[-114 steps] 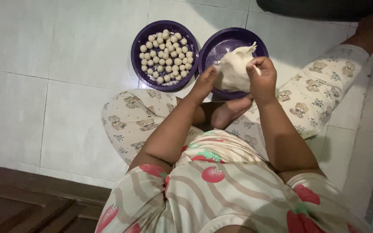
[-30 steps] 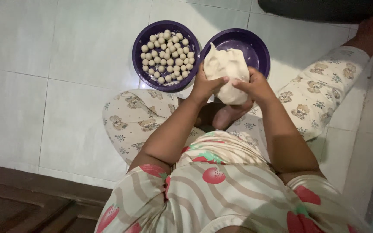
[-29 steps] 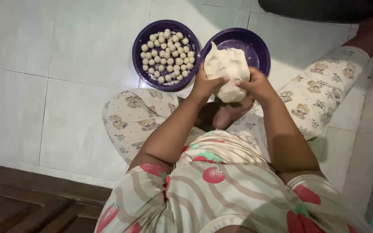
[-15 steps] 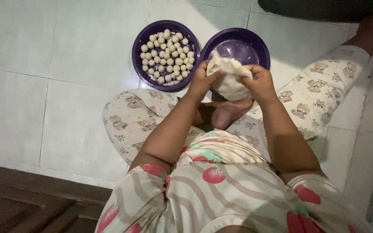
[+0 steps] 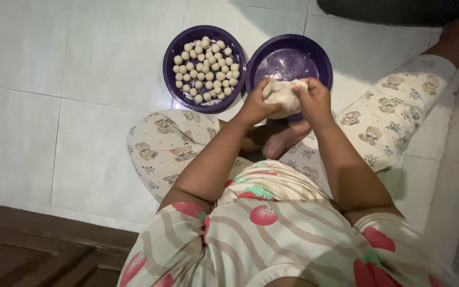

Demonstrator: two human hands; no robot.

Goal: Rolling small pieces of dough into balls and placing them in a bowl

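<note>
A floor of large white tiles fills the view, with a dark wooden threshold along its near edge, and a person sits on it with legs in pale bear-printed trousers and a bare foot tucked in front. Taking the empty purple bowl as the landmark, dusted inside with a little flour: a lump of white dough is held up over the near rim of that bowl, hiding part of the rim from the head camera. The left hand clasps the dough from its left side, fingers curled around the lump and pressed against it. The right hand closes on it from the right side, its fingers bent over the top of the lump, so the dough lies squeezed between both sets of fingers with only its middle showing. Whether the dough touches the bowl beneath cannot be told. Just to the left of the empty bowl, with the rims touching or nearly so, sits a second purple bowl filled with many small white dough balls. The foot lies just nearer than the empty bowl, below the hands, and a striped shirt with strawberries fills the bottom of the view.
</note>
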